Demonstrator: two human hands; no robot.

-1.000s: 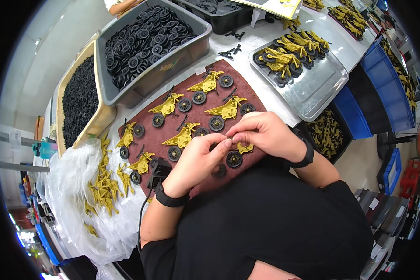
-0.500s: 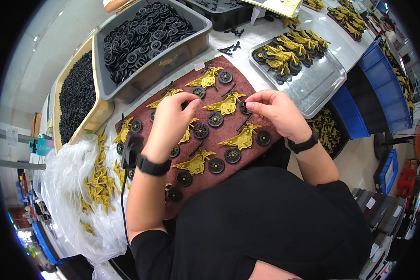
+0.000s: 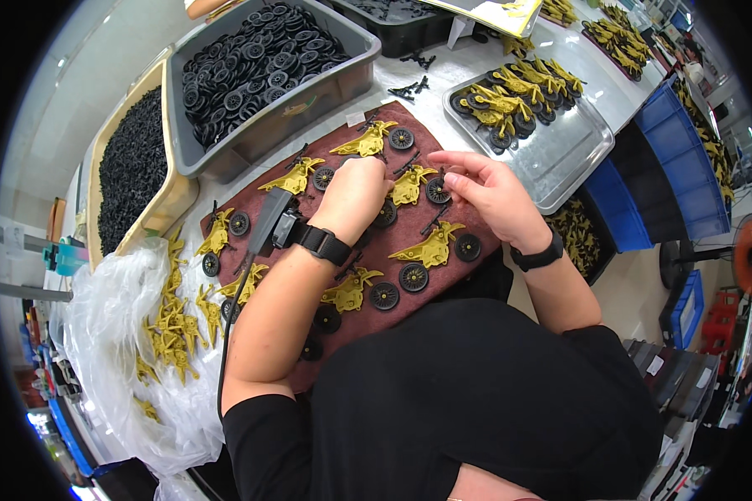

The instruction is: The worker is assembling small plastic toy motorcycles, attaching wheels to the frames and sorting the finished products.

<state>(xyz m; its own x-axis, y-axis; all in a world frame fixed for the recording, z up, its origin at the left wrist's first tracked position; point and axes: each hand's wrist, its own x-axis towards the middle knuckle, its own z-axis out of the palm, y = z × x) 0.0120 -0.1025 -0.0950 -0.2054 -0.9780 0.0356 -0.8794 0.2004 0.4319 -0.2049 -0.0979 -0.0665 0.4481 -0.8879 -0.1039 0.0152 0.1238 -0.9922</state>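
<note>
My left hand (image 3: 355, 198) is over the maroon cloth mat (image 3: 342, 330), its fingers curled against the tail of a yellow toy motorcycle body (image 3: 409, 185). What they hold, if anything, is hidden. On the other side of that body, my right hand (image 3: 491, 194) has thumb and forefinger apart, close to a black spoked wheel (image 3: 437, 191). Between the hands, a thin black handlebar piece (image 3: 407, 159) lies by the body. Nearer me rests another yellow body (image 3: 430, 247), with a wheel (image 3: 468, 246) at its right. Several similar sets are laid out in rows.
A grey bin (image 3: 326, 94) of black wheels and a cream bin (image 3: 180, 190) of small black parts stand at far left. Yellow bodies (image 3: 173, 342) lie on plastic film at left. At right, a clear tray (image 3: 572, 159) carries assembled motorcycles; blue crates (image 3: 681, 159) stand beyond.
My left hand has moved right and down onto the yellow body, covering part of a wheel. My right thumb and forefinger have spread, uncovering the wheel beside them.
</note>
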